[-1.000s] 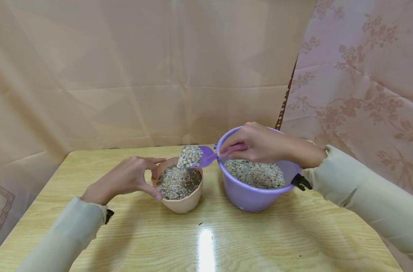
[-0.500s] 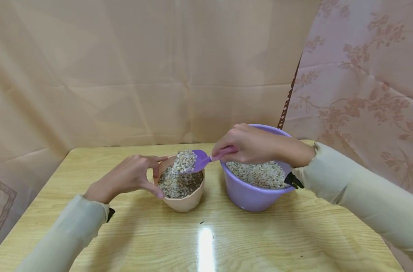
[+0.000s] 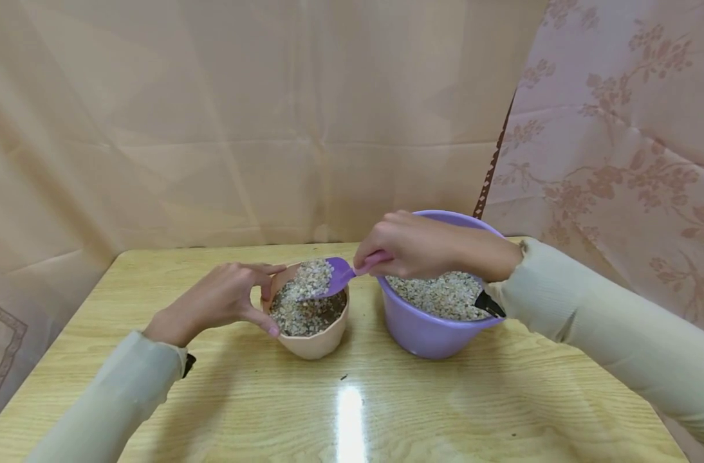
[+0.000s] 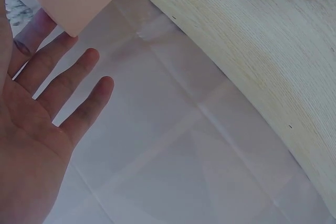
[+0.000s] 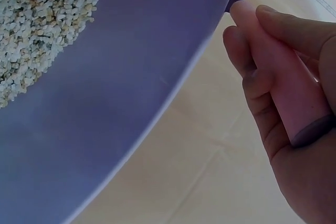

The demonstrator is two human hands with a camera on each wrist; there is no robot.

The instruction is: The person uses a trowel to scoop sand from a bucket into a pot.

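My left hand [image 3: 215, 301] holds the left side of a peach flower pot [image 3: 313, 347], thumb on the near rim and index finger at the far side. Its other fingers [image 4: 71, 85] spread free beside the pot in the left wrist view. Small pale gravel lies inside the pot over darker grains. My right hand [image 3: 407, 244] grips the pink handle [image 5: 286, 72] of a small purple shovel [image 3: 340, 275]. The shovel's blade, loaded with gravel [image 3: 313, 276], is low over the pot's opening, its tip overlapping the pot's contents. My right forearm passes over a lilac bucket [image 3: 427, 337].
The bucket stands right of the pot and holds more gravel [image 3: 439, 297]. Both are on a light wooden table [image 3: 271, 411], with a few dark specks near the front. A beige curtain [image 3: 242, 128] hangs behind, and a floral pink cloth [image 3: 630, 161] hangs at the right.
My right hand has carried the loaded shovel left and slightly down, from the pot's right rim to over its middle. The left hand has stayed on the pot.
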